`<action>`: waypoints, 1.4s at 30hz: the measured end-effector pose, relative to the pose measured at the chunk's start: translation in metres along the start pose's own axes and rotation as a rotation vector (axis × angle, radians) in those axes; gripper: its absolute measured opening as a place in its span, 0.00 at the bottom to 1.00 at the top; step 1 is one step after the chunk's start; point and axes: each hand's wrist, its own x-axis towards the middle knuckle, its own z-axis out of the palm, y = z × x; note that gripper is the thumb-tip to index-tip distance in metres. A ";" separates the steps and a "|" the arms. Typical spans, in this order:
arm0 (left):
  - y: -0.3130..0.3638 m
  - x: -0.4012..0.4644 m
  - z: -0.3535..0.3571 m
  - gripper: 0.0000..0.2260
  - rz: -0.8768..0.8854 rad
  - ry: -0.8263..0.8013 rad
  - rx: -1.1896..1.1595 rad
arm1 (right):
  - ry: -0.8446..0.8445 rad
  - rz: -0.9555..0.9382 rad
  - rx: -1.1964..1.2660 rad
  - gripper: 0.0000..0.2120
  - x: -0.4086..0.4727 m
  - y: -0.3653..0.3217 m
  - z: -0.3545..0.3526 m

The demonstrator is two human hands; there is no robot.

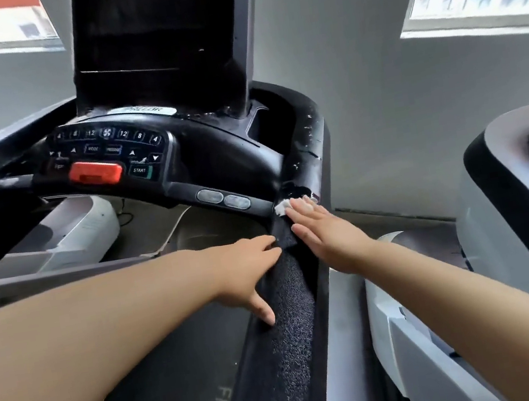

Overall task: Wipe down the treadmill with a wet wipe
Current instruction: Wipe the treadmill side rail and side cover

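A black treadmill fills the view, with its button console [110,152] ahead and its right handrail [286,304] running toward me. My right hand [325,230] lies flat on the top of that handrail with straight fingers, pressing a small white wet wipe [281,207] against the rail near where it meets the console. Only a corner of the wipe shows past my fingertips. My left hand [249,268] rests on the inner side of the same rail, fingers spread and straight, thumb pointing back along the foam grip.
A red safety key [96,173] and a START button [140,170] sit on the console below the dark screen [158,40]. The belt [167,382] lies below my left arm. A second grey machine [528,193] stands close on the right. Windows are high on both sides.
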 end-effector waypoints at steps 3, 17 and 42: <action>0.000 0.004 0.000 0.45 0.009 0.010 -0.019 | -0.020 -0.182 0.010 0.26 -0.015 0.000 -0.002; 0.007 0.005 0.006 0.53 -0.142 0.092 0.112 | -0.164 -0.275 -0.045 0.25 0.006 -0.016 -0.003; -0.020 0.059 -0.038 0.58 0.002 -0.037 0.039 | -0.078 -0.086 0.090 0.21 0.058 0.048 -0.029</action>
